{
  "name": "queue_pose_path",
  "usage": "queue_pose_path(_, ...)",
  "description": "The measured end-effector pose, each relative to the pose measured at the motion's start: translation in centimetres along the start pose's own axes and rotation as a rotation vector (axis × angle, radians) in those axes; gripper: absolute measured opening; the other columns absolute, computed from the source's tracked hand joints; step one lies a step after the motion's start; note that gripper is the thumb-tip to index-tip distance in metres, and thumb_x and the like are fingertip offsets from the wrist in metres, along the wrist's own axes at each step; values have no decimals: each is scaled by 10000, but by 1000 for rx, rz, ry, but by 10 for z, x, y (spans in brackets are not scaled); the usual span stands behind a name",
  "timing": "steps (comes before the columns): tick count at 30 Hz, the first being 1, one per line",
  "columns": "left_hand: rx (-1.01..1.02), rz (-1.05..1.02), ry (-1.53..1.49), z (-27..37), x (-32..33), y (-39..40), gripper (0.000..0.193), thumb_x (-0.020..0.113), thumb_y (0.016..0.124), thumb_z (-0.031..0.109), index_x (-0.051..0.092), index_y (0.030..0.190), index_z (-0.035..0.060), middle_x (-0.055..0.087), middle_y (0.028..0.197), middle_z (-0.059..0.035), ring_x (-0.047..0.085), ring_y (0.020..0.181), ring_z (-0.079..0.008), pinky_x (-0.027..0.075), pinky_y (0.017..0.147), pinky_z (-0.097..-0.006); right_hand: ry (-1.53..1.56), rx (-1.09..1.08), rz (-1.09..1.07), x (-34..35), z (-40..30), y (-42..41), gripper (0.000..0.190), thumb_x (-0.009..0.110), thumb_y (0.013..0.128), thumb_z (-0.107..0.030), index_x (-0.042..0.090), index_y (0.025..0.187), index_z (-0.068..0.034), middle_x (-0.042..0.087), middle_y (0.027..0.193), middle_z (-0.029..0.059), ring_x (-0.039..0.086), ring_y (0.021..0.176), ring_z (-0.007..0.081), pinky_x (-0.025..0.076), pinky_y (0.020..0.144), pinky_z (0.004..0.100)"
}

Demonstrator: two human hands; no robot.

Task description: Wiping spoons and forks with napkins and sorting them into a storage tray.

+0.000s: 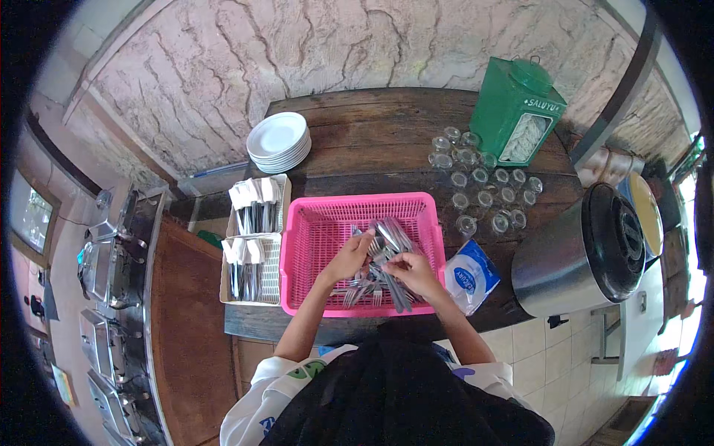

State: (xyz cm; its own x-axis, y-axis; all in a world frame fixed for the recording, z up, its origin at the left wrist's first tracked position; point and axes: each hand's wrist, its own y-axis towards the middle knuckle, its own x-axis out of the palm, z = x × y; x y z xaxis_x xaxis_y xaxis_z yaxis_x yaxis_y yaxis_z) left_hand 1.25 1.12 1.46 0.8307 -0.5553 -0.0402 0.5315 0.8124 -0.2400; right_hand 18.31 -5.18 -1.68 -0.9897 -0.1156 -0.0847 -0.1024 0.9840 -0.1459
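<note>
A pink plastic basket [312, 220] stands before me with loose metal cutlery [362, 292] in its right half and front. Over the middle of the basket, my left hand [351, 257] is closed around some cutlery, mostly hidden by the fingers. My right hand [413, 272] is close beside it and pinches a fork [379, 258] between thumb and fingers, tines toward the left hand. Behind the right hand, several knives [397, 234] lie bunched against the basket's right side.
Left of the basket, white trays [270, 279] hold cutlery in paper sleeves [245, 251]. White plates [277, 136] are stacked behind. Upturned glasses [482, 178], a green box [513, 111], a blue-and-white plastic packet [471, 276] and a steel drink container [563, 256] stand right on the wooden table [379, 128].
</note>
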Motion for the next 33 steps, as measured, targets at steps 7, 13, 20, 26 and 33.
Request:
queue_pose_path(7, 90, 159, 31, -8, 27, 10, 395, 351, 926, 347, 459, 716, 29, 375, 469, 24, 401, 388, -72, 325, 368, -243, 397, 327, -145, 9, -2, -20, 335, 390, 907, -378, 506, 831, -73, 438, 596, -18, 414, 456, 85, 346, 395, 225)
queue_pose_path(13, 130, 37, 94, -28, 72, 5, 396, 357, 923, 360, 546, 845, 22, 462, 636, 6, 414, 536, -73, 362, 497, -239, 671, 376, 36, 5, 13, -31, 361, 338, 907, -437, 389, 698, -147, 304, 524, -68, 245, 397, 42, 197, 370, 206)
queue_pose_path(20, -134, -174, -259, -52, 107, 17, 391, 329, 931, 365, 510, 813, 38, 454, 619, 12, 412, 532, -63, 359, 489, -230, 439, 213, 86, -20, 27, -71, 271, 361, 911, -325, 481, 804, -107, 428, 621, -8, 443, 557, 104, 362, 512, 259)
queue_pose_path(26, -196, -49, -393, -54, 109, 23, 351, 310, 925, 404, 372, 735, 115, 332, 592, 28, 332, 497, -93, 297, 451, -224, -784, -222, 754, -61, 28, -116, 139, 574, 746, -142, 575, 855, -55, 514, 906, 148, 475, 857, 320, 368, 773, 414)
queue_pose_path(33, -337, -243, -385, -62, 96, 13, 306, 351, 928, 340, 447, 833, 65, 292, 592, 40, 291, 490, -64, 245, 431, -213, -1129, -29, 443, -82, 79, -134, 205, 659, 629, -235, 653, 821, -163, 258, 1346, 147, 232, 1220, 348, 203, 960, 510)
